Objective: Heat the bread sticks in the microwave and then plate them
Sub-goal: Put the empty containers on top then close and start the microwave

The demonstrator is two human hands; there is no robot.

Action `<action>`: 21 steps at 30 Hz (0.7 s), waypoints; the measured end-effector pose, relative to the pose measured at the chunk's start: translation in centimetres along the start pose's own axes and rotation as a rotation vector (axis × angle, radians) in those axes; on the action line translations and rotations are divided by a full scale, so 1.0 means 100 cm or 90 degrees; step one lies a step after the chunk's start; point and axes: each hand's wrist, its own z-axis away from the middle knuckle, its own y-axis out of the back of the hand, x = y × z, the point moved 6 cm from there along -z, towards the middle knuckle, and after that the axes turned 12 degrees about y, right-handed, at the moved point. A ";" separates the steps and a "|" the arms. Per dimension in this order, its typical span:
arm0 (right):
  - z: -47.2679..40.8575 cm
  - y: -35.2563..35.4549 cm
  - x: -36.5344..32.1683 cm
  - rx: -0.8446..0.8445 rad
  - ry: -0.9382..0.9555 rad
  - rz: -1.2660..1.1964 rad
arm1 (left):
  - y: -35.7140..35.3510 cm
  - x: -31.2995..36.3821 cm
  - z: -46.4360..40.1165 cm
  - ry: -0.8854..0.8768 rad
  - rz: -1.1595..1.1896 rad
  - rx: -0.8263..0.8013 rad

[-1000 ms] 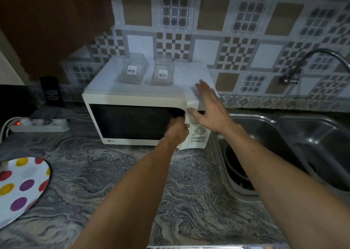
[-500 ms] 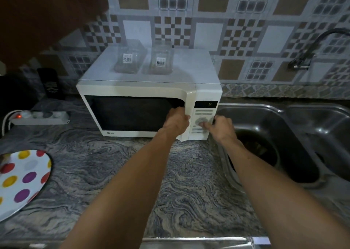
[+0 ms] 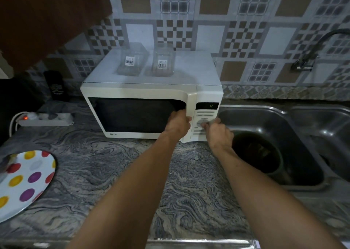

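the white microwave (image 3: 144, 95) is sitting on the marbled bench (image 3: 106, 165), its door shut and its window dark, so whether bread sticks are lying inside cannot be told. the left hand (image 3: 178, 123) is curling closed around the right edge of the door. the right hand (image 3: 217, 133) is loosely folded, holding nothing, its fingertips (image 3: 205, 124) touching the round dial on the control panel (image 3: 206, 121) just beside the left hand. the spotted plate (image 3: 24, 182) is lying empty at the bench's left edge, well apart from both hands. two clear containers (image 3: 145, 63) are resting on top of the microwave.
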 end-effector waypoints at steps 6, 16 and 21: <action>-0.005 0.003 0.000 0.008 -0.023 -0.025 | -0.008 -0.019 0.004 -0.024 -0.028 -0.007; 0.064 -0.092 -0.037 -0.197 0.045 -0.036 | -0.025 -0.194 0.055 -0.011 -0.350 -0.044; 0.115 -0.159 -0.061 -0.300 0.130 -0.035 | -0.026 -0.255 0.074 0.001 -0.339 0.022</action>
